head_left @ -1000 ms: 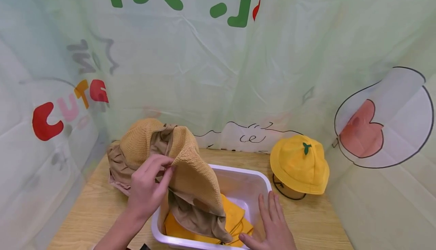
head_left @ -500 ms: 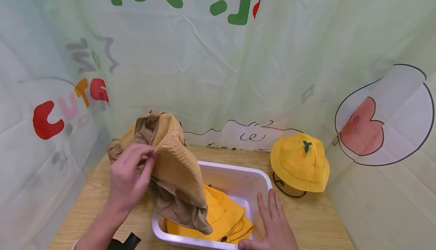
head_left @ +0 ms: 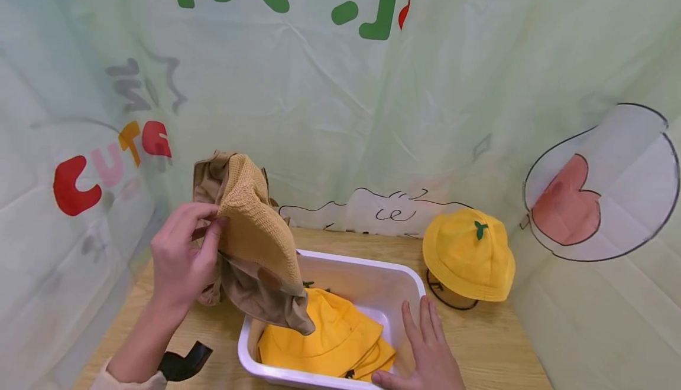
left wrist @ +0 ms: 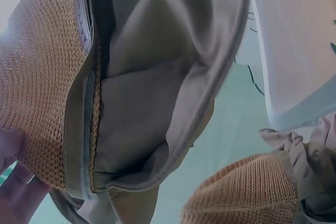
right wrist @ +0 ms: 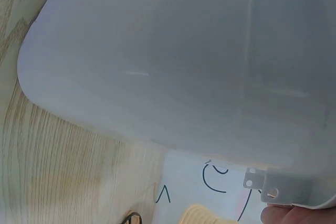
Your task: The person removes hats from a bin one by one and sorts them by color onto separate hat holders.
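Nearest, at the lower left, a person's left hand reaches in from a pale sleeve. Its thumb and fingers pinch the edge of a tan knitted hat. The hat is held up and tilted, left of centre, with the lower end of its floppy brown fabric brim hanging over the left part of a white plastic bin. The left wrist view shows the brim's smooth brown cloth and a small sewn label by the knit.

At the lower right, the right hand lies against the bin's right side, its fingers straight and slightly spread, its thumb apart from them.

Inside the bin, yellow hat fabric lies in a soft heap; how many hats it makes is unclear. Behind the held hat is a second knitted hat, with a knotted cloth bow, seen best from the left wrist.

Farther back on the wood-grain table, right of the bin, a yellow hat with a green sprout sits on a black wire stand. Beyond hangs a pale green printed curtain.
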A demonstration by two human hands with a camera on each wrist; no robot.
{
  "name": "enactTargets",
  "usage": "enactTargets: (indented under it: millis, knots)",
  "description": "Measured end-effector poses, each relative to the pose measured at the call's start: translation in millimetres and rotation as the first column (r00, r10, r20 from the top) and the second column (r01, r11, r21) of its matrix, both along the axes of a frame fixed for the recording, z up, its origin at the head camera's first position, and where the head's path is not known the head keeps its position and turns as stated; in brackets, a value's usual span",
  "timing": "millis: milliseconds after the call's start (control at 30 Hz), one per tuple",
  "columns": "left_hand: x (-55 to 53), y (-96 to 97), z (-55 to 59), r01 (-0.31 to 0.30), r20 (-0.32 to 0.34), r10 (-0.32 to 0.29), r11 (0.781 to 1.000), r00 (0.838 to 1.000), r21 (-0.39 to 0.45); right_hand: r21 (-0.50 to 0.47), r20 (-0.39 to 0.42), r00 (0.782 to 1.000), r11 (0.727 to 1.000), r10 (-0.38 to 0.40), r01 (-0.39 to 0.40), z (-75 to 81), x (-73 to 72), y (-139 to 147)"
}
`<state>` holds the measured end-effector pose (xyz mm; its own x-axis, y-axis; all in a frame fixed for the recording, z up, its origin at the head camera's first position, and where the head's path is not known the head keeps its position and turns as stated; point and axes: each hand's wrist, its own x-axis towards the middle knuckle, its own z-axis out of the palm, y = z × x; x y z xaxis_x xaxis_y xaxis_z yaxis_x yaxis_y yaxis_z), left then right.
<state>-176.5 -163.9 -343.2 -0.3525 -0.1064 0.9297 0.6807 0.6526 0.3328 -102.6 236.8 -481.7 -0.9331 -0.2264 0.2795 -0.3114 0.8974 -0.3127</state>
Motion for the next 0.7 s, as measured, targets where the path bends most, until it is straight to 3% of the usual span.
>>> enactTargets:
  millis: [267,467,700]
  knots:
    - [-11.8,-13.5,4.3,-0.057,0.005,0.057,0.993,0.998,0.105,-0.002,-0.026,1.000,1.000,-0.011,0.011,-4.1,-0.7,-1]
    - [-16.5,-23.9,9.9,-0.078,0.052,0.071,0.986,0.996,0.150,-0.008,-0.063,0.998,1.000,-0.012,0.011,-5.9,-0.2,-2]
    - [-33.5,-36.3,11.2,-0.118,0.061,0.107,0.968,0.992,0.221,-0.010,-0.061,0.998,1.000,-0.022,0.022,-7.5,-2.6,-2]
